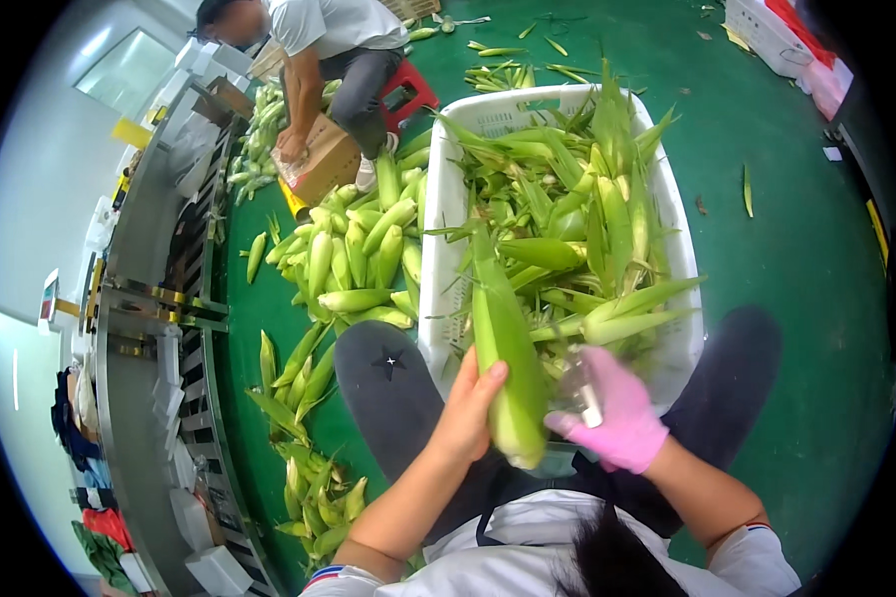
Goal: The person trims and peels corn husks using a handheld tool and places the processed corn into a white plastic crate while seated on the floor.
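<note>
My bare left hand [468,408] is closed around a large green ear of corn [508,348] in its husk. The ear is tilted, its pale stem end toward me and its leafy tip over the crate. Just to the right, my right hand [619,413] wears a pink glove and is closed on a small tool [587,400] with a white part and a clear or shiny end, blurred by motion. The tool looks apart from the ear. Beyond both hands, between my knees, stands a white plastic crate [436,289] heaped with green corn husks [533,189].
Trimmed corn ears [358,249] are piled on the green floor left of the crate; leafier ears [319,507] lie nearer me. A person [319,60] bends over a cardboard box [324,164] by a red stool [410,92]. A metal rack [154,398] lines the left.
</note>
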Demonstrator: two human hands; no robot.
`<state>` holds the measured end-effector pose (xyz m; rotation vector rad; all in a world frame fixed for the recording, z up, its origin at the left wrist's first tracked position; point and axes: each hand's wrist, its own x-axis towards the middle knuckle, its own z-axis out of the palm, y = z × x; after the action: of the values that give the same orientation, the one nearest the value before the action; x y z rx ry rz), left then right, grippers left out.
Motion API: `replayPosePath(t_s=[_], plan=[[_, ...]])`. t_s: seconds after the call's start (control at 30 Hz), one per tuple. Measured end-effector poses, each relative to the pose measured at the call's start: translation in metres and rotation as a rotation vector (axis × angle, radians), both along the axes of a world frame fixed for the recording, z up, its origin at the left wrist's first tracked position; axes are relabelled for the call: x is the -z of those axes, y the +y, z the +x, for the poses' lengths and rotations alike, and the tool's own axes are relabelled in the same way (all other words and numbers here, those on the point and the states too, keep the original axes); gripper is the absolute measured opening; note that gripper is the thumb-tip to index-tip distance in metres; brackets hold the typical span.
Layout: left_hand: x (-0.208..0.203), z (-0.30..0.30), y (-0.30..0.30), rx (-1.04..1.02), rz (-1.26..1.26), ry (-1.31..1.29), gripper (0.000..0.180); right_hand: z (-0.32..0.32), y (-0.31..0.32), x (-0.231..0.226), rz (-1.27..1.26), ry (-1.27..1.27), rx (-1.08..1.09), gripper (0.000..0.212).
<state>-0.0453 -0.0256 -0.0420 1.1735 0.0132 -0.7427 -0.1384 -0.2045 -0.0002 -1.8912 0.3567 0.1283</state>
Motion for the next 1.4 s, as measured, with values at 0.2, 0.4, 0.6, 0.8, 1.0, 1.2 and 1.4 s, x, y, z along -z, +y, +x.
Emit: replayPosePath(t_s=[0.2,0.4,0.6,0.8,1.0,1.2,1.4], plan=[[-0.02,0.03,0.037,0.65,0.026,0.099,0.076,0.023,-0.065,0.001,-0.198,-0.276,-0.46,0.083],[-0.005,0.04,0.041,0.872,-0.235,0.51,0.087,0.008,-0.058,0.011,-0.005,-0.074,-0.383,0.034],[-0.025,0.03,0.033,0.66,0.317,-0.505,0.085,0.004,-0.02,-0.025,0.914,0.197,0.249,0.022],[-0.033,0.036,0.016,0.375,0.57,-1.406,0.075,0.009,-0.012,-0.048,0.923,0.158,0.184,0.028],[-0.017,0.036,0.022,0.307,0.584,-1.283,0.073,0.021,-0.009,-0.04,0.656,0.014,0.064,0.033],[0.016,-0.006,0.03,0.475,-0.212,-0.084,0.093,0.022,0.004,-0.06,0.957,0.084,0.043,0.036],[0.015,0.005,0.032,0.519,-0.103,-0.179,0.096,0.032,0.01,-0.058,0.977,0.074,0.199,0.05]])
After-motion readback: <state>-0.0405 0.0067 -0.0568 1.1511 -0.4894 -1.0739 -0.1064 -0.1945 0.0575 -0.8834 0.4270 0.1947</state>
